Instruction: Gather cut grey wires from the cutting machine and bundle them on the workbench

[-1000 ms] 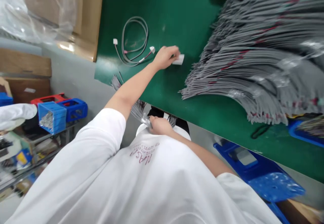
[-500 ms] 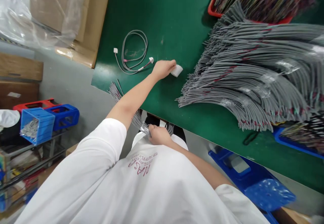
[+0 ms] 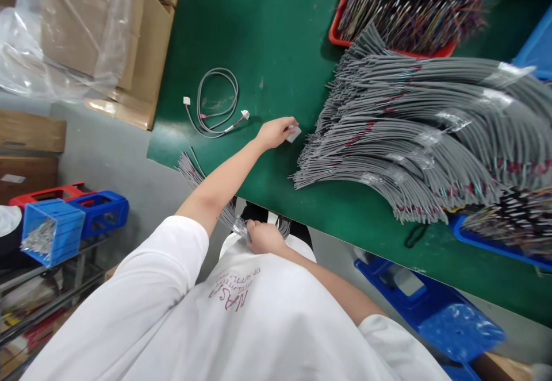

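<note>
My left hand (image 3: 275,133) is reached out over the green table with its fingers closed. It pinches a small white block-shaped thing (image 3: 294,134), whose exact kind I cannot make out. Close to my waist, my right hand (image 3: 266,238) is wrapped round a bundle of grey cables (image 3: 227,215) with clear tape on it. That bundle's loose ends fan out past my left forearm, which hides part of it. Left of my left hand lies one looped grey cable (image 3: 199,100) with white connectors. To its right, taped grey cable bundles (image 3: 388,134) are heaped up.
A red tray (image 3: 337,36) of thin wires stands behind the heap, and a blue tray (image 3: 463,236) of wires at the right. Cardboard boxes (image 3: 149,53) under clear plastic are at the left. Blue bins (image 3: 54,229) sit on a rack. A blue stool (image 3: 414,295) is below the table.
The view has shifted, so the table and its things appear further left and slightly lower. Less of the white thing shows in my left hand. My right hand keeps its grip on the bundle.
</note>
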Motion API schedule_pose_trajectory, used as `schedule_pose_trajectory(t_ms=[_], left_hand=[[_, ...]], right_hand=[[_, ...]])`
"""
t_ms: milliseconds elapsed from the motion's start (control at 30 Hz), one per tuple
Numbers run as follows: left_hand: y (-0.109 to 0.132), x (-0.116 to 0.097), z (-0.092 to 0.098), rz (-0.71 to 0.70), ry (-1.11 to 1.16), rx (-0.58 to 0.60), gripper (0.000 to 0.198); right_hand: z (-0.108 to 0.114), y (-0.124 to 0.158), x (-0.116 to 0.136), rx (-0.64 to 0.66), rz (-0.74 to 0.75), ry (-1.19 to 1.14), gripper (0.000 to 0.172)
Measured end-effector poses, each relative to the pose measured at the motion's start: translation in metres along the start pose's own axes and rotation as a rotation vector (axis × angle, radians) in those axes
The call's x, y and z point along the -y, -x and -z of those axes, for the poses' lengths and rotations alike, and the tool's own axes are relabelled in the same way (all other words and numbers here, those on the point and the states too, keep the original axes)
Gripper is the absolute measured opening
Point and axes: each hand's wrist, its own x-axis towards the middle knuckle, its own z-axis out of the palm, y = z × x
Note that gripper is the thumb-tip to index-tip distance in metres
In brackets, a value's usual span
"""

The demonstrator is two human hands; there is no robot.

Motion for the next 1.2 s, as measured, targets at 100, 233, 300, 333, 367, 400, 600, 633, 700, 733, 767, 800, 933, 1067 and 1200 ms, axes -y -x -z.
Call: schedule_pose_trajectory(t_ms=[100,233,300,333,367,400,600,633,700,733,767,800,933,1067,1200], left_hand=[[0.002,-0.005,-0.001,-0.033,-0.058,-0.016,0.029],[0.012,-0.015,-0.002,0.044,-0.126,-0.088,0.036],[0.016,-0.020,-0.002,0.086,-0.163,-0.128,0.036],[0.018,-0.023,-0.002,0.092,-0.187,-0.131,0.036],[0.019,-0.026,-0.002,0.087,-0.212,-0.120,0.035],[0.020,-0.028,-0.003,0.073,-0.232,-0.102,0.035],[0.026,-0.041,-0.010,0.023,-0.300,-0.070,0.034],[0.027,-0.043,-0.011,0.035,-0.302,-0.077,0.035],[0.028,-0.047,-0.013,0.065,-0.288,-0.086,0.034],[0.029,-0.048,-0.014,0.078,-0.276,-0.091,0.033],[0.029,-0.050,-0.015,0.090,-0.268,-0.098,0.032],[0.029,-0.052,-0.016,0.102,-0.266,-0.106,0.031],[0.028,-0.055,-0.021,0.160,-0.282,-0.153,0.027],[0.024,-0.051,-0.026,0.245,-0.269,-0.201,0.023],[0.019,-0.041,-0.030,0.273,-0.283,-0.243,0.020]], right_hand=[[0.000,0.001,-0.001,-0.017,0.001,0.018,0.036],[0.000,0.001,-0.003,-0.018,0.009,0.019,0.036],[0.000,0.001,-0.005,-0.029,0.019,0.014,0.036],[0.000,0.001,-0.006,-0.034,0.022,0.011,0.036],[0.000,0.001,-0.007,-0.038,0.021,0.008,0.035],[0.000,0.001,-0.008,-0.040,0.020,0.005,0.035],[0.001,0.001,-0.010,-0.047,0.028,-0.013,0.034],[0.002,0.001,-0.011,-0.047,0.026,-0.014,0.035],[0.002,0.001,-0.011,-0.048,0.022,-0.013,0.036],[0.003,0.001,-0.011,-0.047,0.020,-0.013,0.037],[0.003,0.000,-0.011,-0.045,0.019,-0.014,0.037],[0.004,0.000,-0.011,-0.040,0.020,-0.016,0.037],[0.007,0.001,-0.010,-0.021,0.019,-0.018,0.038],[0.009,0.003,-0.010,-0.015,0.016,-0.027,0.037],[0.007,0.003,-0.009,-0.009,0.019,-0.035,0.037]])
